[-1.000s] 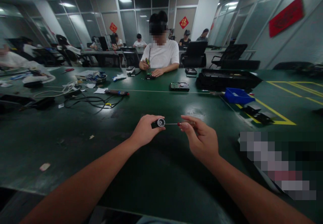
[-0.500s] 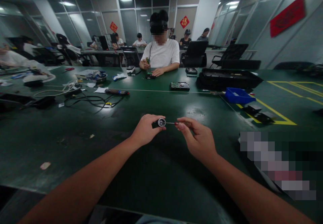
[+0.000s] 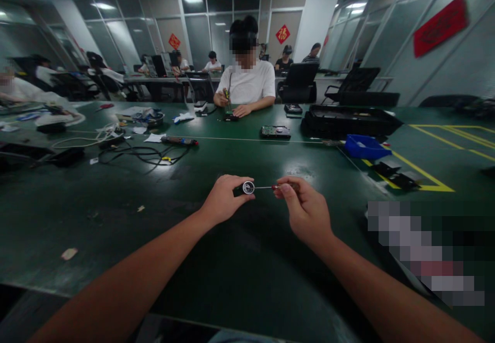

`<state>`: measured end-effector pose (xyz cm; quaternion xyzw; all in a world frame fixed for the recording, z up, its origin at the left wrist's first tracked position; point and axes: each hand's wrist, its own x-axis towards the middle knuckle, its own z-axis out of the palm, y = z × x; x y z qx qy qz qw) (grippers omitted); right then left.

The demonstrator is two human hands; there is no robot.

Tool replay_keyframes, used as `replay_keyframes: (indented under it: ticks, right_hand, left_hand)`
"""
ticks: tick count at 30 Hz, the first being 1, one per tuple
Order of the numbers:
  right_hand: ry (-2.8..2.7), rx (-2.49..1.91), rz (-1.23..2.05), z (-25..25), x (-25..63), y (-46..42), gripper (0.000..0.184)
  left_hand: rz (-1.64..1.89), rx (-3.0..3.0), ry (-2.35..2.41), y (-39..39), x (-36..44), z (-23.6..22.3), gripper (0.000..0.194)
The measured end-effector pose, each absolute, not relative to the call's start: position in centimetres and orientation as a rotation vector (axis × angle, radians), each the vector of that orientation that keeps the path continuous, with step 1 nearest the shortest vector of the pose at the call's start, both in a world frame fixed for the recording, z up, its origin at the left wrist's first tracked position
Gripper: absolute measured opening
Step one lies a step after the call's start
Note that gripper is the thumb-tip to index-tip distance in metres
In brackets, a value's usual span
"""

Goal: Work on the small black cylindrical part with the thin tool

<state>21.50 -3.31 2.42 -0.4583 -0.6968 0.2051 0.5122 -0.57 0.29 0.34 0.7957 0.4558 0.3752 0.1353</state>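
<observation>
Between the thumb and fingers of my left hand (image 3: 224, 198) is a small dark cylindrical part (image 3: 248, 187), its pale ringed round end turned towards me. My right hand (image 3: 307, 206) is closed around the handle of a screwdriver (image 3: 264, 188) with a red collar. The thin metal shaft points left, and its tip meets the right side of the cylindrical part; whether it sits in a screw is too small to tell. Both hands are held above the green table (image 3: 216, 271). My right fingers cover most of the handle.
Across the table a person in a white shirt (image 3: 247, 82) works with a tool. A hard drive (image 3: 275, 132), a long black case (image 3: 350, 119) and a blue bin (image 3: 366, 146) lie towards the right. Black cables (image 3: 143, 153) and a dark pen-like tool (image 3: 180, 141) lie to the left.
My right hand has shifted slightly right and its fingers have rolled round the handle, showing more of the shaft. The left hand and the cylindrical part stay nearly still.
</observation>
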Motion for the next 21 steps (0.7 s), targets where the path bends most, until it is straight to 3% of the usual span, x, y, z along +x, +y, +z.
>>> replay_keyframes:
  ticks: [6,10,16,21]
  right_hand:
    - [-1.609,-1.152,0.469,3.0,21.3,-3.3,0.026]
    - [-1.741,-1.212,0.269,3.6,21.3,-3.6,0.025]
    - [-1.788,-1.216,0.066,3.6,21.4,-4.0,0.049]
    - [-1.869,-1.165,0.023,3.3,21.5,-3.9,0.038]
  left_hand:
    - [1.069,2.356,1.309,0.3,-0.6,0.2,0.04]
    - [1.053,2.367,1.304,0.3,-0.7,0.3,0.039]
    - [1.015,2.404,1.264,0.2,-0.6,0.2,0.039]
    - [1.03,2.411,1.235,0.3,-0.5,0.0,0.039]
